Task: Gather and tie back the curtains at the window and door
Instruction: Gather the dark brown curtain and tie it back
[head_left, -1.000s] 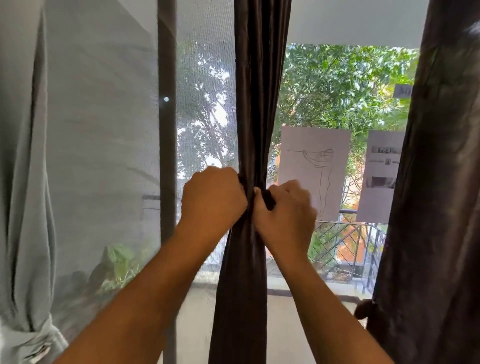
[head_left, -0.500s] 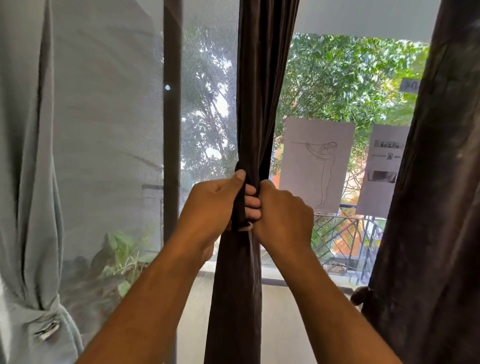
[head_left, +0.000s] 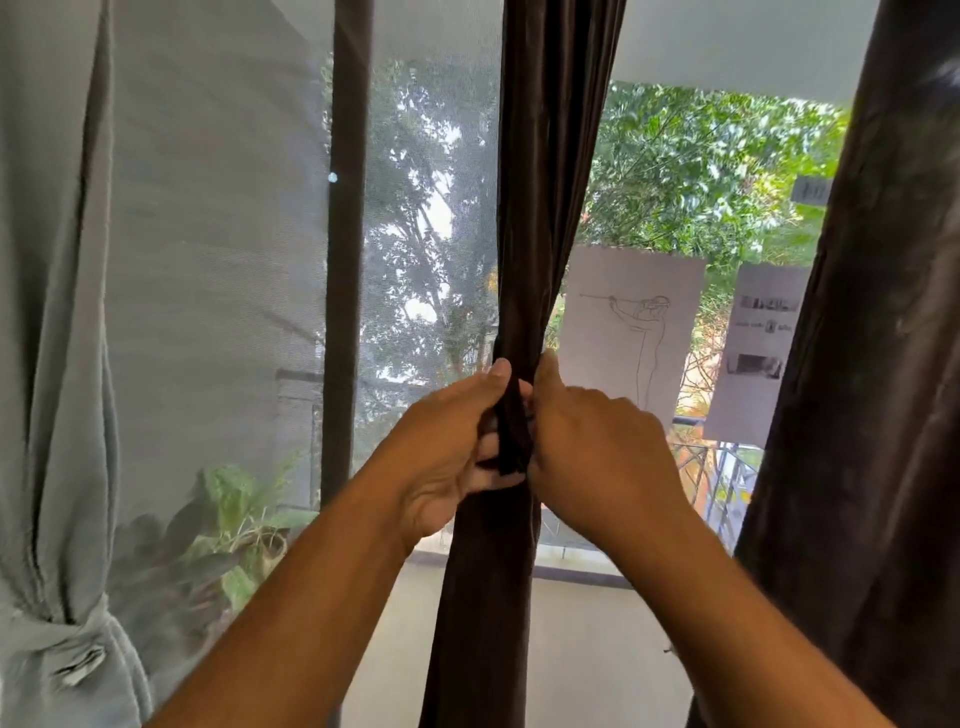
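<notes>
Dark brown curtain (head_left: 545, 208) hangs gathered into a narrow bunch, running from 12 o'clock down to 6 o'clock through frame centre. Both hands meet on it at mid-height.

Left hand (head_left: 447, 457): fingers curled round the bunch from the 9 o'clock side, thumb up along the fabric, a dark strip of cloth (head_left: 511, 431) pinched between thumb and fingers. Right hand (head_left: 597, 447): back of hand to camera, fingers curled onto the same bunch from the 3 o'clock side, thumb up against the fabric. Cannot tell whether the strip is a separate tie or a fold of the curtain.

Second dark curtain (head_left: 883, 415) fills the 3 o'clock edge. Grey curtain (head_left: 57, 364) at 9 o'clock, cinched by a knot (head_left: 78, 644) at 8 o'clock. Mesh screen (head_left: 223, 260) and dark frame post (head_left: 345, 260) between grey and brown. Two paper sheets (head_left: 634, 332) at 2–3 o'clock behind the glass.
</notes>
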